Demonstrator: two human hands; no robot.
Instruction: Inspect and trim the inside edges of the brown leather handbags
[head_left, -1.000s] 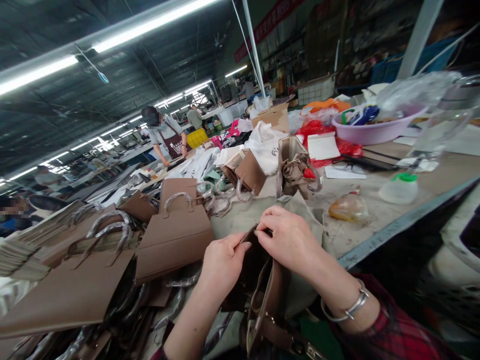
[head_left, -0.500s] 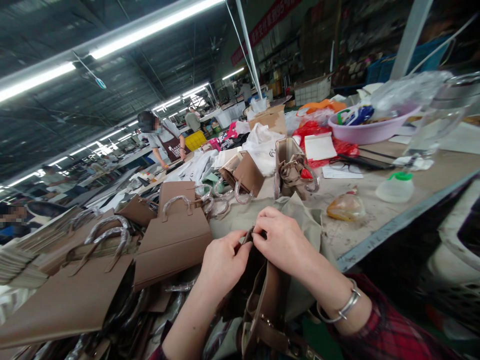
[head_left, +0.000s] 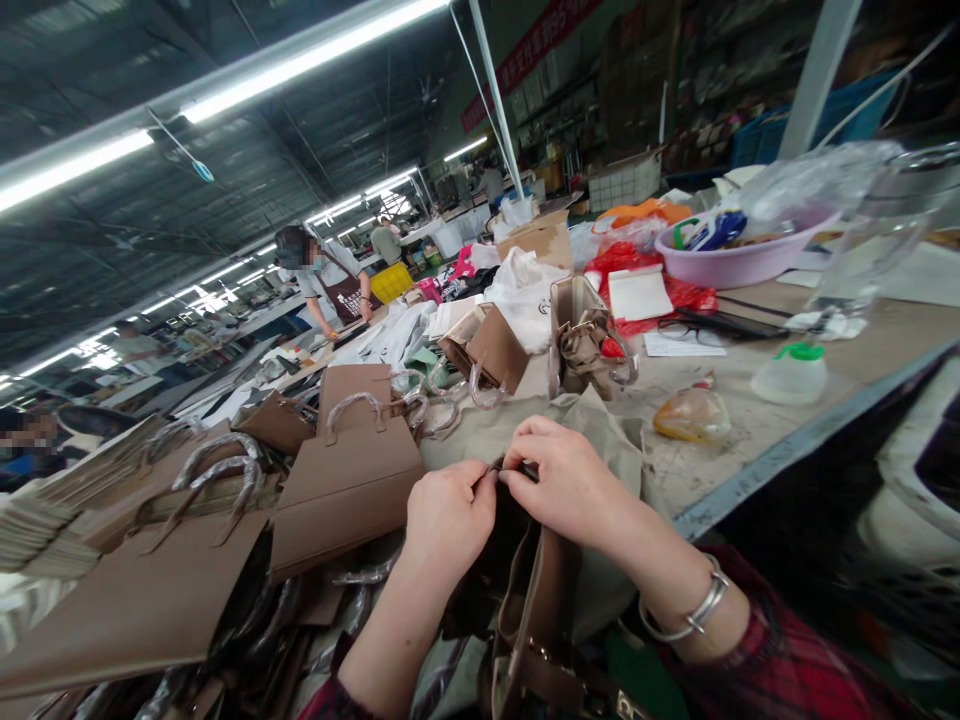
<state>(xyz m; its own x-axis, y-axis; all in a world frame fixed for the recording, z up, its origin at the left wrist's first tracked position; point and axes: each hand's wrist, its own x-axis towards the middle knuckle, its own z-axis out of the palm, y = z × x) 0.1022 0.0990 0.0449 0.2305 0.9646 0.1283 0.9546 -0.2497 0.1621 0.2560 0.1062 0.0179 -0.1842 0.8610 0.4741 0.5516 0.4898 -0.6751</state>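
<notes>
A brown leather handbag [head_left: 551, 590] stands open-mouthed below my hands, its dark inside partly in view and a metal fitting low on its strap. My left hand [head_left: 451, 508] pinches the bag's upper edge between thumb and fingers. Right beside it, my right hand [head_left: 559, 468] pinches the same edge, and the two thumbs almost meet. The fingertips hide most of the gripped edge. Beneath and behind the bag spreads a grey-green cloth [head_left: 600, 430]. Close to my left hand lies a finished-looking brown handbag [head_left: 349, 480] with plastic-wrapped handles.
More brown handbags [head_left: 142, 580] pile up on the left. A small bag [head_left: 581, 340] stands ahead. On the right are an oil-coloured plastic pouch [head_left: 694, 415], a green-capped bottle [head_left: 791, 375], a purple basin [head_left: 742, 255] and the table edge [head_left: 817, 435]. A co-worker [head_left: 330, 280] stands farther off.
Both hands stay on the bag's edge, with the fingers and thumbs shifted slightly along it. The bag's opening has moved a little to the right. Surrounding things stay put.
</notes>
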